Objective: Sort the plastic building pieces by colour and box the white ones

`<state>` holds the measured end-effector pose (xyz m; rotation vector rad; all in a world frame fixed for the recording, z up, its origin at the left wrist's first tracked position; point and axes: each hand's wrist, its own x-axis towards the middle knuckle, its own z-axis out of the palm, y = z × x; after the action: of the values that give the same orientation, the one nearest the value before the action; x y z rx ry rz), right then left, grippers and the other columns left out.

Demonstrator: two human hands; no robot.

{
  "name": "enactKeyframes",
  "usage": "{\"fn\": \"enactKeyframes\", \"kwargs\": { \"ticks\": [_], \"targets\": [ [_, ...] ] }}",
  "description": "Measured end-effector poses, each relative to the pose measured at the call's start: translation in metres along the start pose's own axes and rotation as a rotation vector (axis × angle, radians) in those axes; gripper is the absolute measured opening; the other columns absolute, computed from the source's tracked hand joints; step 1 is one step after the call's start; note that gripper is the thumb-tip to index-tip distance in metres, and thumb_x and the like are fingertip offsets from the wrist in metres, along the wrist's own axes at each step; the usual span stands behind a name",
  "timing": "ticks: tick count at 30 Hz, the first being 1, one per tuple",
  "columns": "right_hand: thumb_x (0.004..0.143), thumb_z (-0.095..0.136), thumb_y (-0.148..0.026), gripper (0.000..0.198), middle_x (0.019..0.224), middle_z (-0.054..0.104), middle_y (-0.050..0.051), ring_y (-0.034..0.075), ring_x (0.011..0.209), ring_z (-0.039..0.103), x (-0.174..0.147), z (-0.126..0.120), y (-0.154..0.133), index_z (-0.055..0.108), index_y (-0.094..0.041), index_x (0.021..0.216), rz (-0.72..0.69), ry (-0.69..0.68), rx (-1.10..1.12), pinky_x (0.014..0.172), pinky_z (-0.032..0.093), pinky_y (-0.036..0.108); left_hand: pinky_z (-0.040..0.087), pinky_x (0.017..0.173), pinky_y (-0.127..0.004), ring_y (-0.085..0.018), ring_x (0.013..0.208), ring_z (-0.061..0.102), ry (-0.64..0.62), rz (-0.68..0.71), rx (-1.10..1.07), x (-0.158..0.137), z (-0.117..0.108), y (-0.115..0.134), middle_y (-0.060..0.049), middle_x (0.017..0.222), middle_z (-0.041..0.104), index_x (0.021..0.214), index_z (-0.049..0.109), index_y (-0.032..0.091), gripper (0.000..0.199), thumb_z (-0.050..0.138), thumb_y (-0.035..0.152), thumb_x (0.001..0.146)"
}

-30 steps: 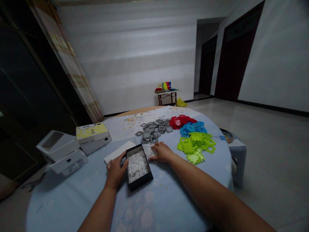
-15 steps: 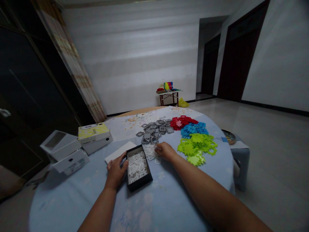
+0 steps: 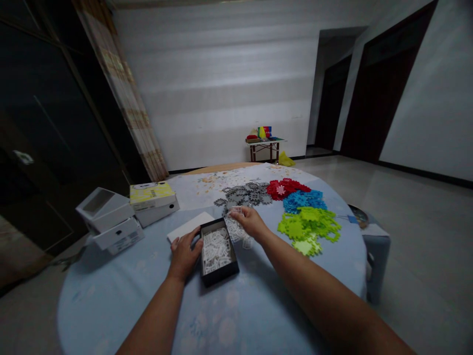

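A black open-topped box (image 3: 220, 278) stands on the table, well filled with small white plastic pieces (image 3: 216, 249). My left hand (image 3: 185, 255) grips its left side, thumb at the rim. Just beyond the right side of the box, my right hand (image 3: 253, 223) pinches a flat white openwork piece (image 3: 235, 209) above a small heap of similar white pieces (image 3: 238, 231). Behind this heap spreads a pile of grey gear-shaped pieces (image 3: 247, 194). A flat white lid or card (image 3: 190, 226) lies partly behind the left hand and the box.
Piles of red (image 3: 290, 189), blue (image 3: 305, 200) and lime-green pieces (image 3: 308, 224) lie to the right. White boxes (image 3: 118, 239) and a yellow-topped box (image 3: 153, 197) are stacked at the left. A grey stool (image 3: 377, 246) stands beside the round table's right edge.
My right hand has lifted slightly from the white heap, and a white piece now shows in its fingers. My left hand stays on the box. The whole view has shifted a little.
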<state>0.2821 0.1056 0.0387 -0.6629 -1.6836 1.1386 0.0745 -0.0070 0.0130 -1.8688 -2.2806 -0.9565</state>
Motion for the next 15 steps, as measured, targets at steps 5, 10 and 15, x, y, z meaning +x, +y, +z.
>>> {"fn": "enactKeyframes", "kwargs": {
  "ticks": [5,10,15],
  "targets": [
    [0.083,0.053,-0.033,0.026,0.095,0.070,0.005,0.021,0.092,0.062,0.005,0.037,-0.016,0.069,-0.016,0.095,0.029,-0.070,-0.181,0.085,0.046,0.033,0.021,0.107,-0.049,-0.025,0.119,0.050,0.009,0.003,-0.010,-0.001,0.000,0.000,-0.009,0.124,0.061,0.123,0.055,0.022,0.047,0.040,0.036,0.081],
    [0.089,0.044,-0.040,0.035,0.106,0.067,0.003,0.019,0.100,0.059,0.000,0.044,-0.020,0.064,-0.021,0.110,-0.005,-0.200,-0.226,0.090,0.044,0.032,0.019,0.107,-0.048,-0.023,0.119,0.050,0.000,-0.006,-0.014,-0.001,-0.001,0.003,-0.008,0.124,0.061,0.123,0.055,0.023,0.046,0.042,0.036,0.081],
    [0.092,0.036,-0.039,0.038,0.101,0.068,0.002,0.018,0.095,0.061,-0.001,0.018,-0.011,0.063,-0.018,0.110,0.008,-0.117,-0.227,0.080,0.048,0.029,0.019,0.107,-0.048,-0.023,0.121,0.049,-0.001,-0.013,-0.008,-0.001,-0.001,0.003,-0.008,0.124,0.061,0.122,0.055,0.024,0.045,0.041,0.035,0.081]
  ]
}}
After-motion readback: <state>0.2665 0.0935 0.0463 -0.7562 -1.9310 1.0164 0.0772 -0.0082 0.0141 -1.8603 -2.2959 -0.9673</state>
